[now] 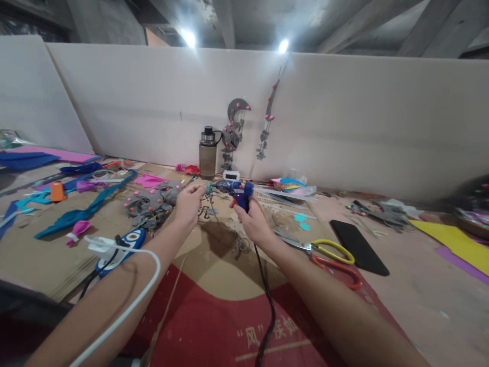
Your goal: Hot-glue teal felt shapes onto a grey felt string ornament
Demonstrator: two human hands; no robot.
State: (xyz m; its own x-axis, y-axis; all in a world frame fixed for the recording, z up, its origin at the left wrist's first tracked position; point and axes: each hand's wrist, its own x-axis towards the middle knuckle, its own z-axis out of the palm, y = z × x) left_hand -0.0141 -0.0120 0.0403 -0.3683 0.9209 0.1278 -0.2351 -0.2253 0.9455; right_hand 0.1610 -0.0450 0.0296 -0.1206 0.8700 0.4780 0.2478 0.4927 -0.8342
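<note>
Working position at the bench. My right hand [252, 220] is wrapped closed around the blue glue gun [236, 192], nozzle aimed left toward my other fingertips. My left hand [188, 205] pinches a small teal piece [209, 189], thumb and fingers together on it, just beyond the nozzle. Risk, as I judge it: hot glue could reach those fingertips, being so near. The black cord [267, 300] below my right wrist could snag the scissors [328, 255] beside it.

Small teal piece [208, 189] in left hand [188, 205] too tiny to identify; right table edge blurred.
</note>
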